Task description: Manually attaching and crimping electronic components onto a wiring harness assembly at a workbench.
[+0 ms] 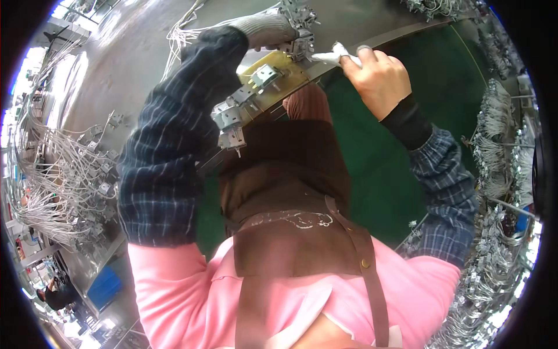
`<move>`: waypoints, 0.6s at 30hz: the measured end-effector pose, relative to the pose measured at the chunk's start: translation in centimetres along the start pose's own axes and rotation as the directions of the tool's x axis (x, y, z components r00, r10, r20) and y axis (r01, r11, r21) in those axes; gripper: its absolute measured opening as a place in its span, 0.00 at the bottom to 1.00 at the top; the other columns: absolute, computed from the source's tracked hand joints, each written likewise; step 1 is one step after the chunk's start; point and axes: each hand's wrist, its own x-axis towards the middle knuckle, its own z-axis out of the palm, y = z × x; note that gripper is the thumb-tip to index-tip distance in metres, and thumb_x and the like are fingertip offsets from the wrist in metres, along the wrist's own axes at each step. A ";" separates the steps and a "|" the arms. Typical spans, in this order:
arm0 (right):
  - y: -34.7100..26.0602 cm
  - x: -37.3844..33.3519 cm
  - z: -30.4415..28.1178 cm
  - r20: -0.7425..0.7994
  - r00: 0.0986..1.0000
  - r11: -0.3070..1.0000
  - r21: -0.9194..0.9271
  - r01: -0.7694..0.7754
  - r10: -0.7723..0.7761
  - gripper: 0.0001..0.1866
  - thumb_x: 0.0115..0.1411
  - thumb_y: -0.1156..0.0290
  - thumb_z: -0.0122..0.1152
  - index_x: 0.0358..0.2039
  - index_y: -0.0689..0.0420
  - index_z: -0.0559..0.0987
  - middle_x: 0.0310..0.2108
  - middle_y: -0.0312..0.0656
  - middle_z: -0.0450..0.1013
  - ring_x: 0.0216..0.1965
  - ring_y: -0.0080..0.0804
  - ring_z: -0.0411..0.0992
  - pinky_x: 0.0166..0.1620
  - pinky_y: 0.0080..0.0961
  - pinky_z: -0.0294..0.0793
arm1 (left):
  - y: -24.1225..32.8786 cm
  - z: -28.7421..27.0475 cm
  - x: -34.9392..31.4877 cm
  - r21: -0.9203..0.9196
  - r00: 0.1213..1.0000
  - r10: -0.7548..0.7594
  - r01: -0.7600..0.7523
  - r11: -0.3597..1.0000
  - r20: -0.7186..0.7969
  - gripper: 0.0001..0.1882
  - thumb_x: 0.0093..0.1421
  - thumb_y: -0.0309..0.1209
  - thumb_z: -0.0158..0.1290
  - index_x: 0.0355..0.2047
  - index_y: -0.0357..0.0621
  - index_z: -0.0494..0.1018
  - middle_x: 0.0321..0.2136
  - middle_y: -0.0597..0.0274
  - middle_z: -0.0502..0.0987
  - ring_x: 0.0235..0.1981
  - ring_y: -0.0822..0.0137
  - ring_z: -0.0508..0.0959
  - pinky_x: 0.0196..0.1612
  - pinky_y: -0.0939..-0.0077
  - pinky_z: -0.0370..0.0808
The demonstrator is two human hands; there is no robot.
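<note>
My left hand point(264, 29), in a pale knitted glove, is curled against a cluster of small silver metal parts point(299, 32) at the bench's near edge. Its fingertips are partly hidden among them. Thin white wires point(186, 36) run off to the left from beside this hand. Bare and raised to the right of the cluster, my right hand point(379, 78) pinches a crumpled white cloth point(332, 56), whose free end points toward the parts. Just below the left hand, a yellowish board point(285, 87) carries box-shaped metal parts point(265, 77), with more of them point(228, 116) along its left side.
The grey metal bench point(139, 52) spreads across the upper left, with a heap of white-wired parts point(75, 180) on it. Racks of hanging wire bundles point(494, 139) line the right. A blue bin point(104, 288) and another person point(58, 296) are at lower left. The floor point(378, 174) is green.
</note>
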 end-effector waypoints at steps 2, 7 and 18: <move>0.2 0.9 -0.7 0.025 0.996 0.995 -0.031 0.090 -0.089 0.11 0.53 0.68 0.56 0.38 0.49 0.79 0.26 0.38 0.70 0.26 0.30 0.73 0.26 0.28 0.73 | 0.4 -0.9 0.2 0.097 0.996 -0.056 0.049 0.994 0.067 0.22 0.61 0.49 0.43 0.23 0.44 0.73 0.12 0.69 0.66 0.12 0.72 0.66 0.17 0.74 0.64; 1.4 1.6 -3.3 0.291 0.952 0.914 0.405 -0.029 -0.098 0.17 0.51 0.69 0.58 0.43 0.54 0.78 0.27 0.42 0.70 0.27 0.40 0.72 0.31 0.32 0.73 | -0.2 -0.6 -0.9 0.451 0.984 0.001 -0.082 0.889 0.176 0.20 0.57 0.47 0.49 0.28 0.40 0.76 0.17 0.61 0.75 0.15 0.65 0.73 0.21 0.66 0.70; 0.5 9.6 9.3 0.402 0.895 0.928 0.220 -0.300 0.194 0.12 0.52 0.72 0.51 0.38 0.50 0.77 0.31 0.47 0.75 0.33 0.46 0.76 0.36 0.41 0.76 | 0.7 3.4 -9.6 -0.077 0.957 0.277 -0.271 0.960 0.086 0.21 0.60 0.44 0.50 0.37 0.37 0.78 0.28 0.57 0.79 0.33 0.68 0.78 0.35 0.77 0.73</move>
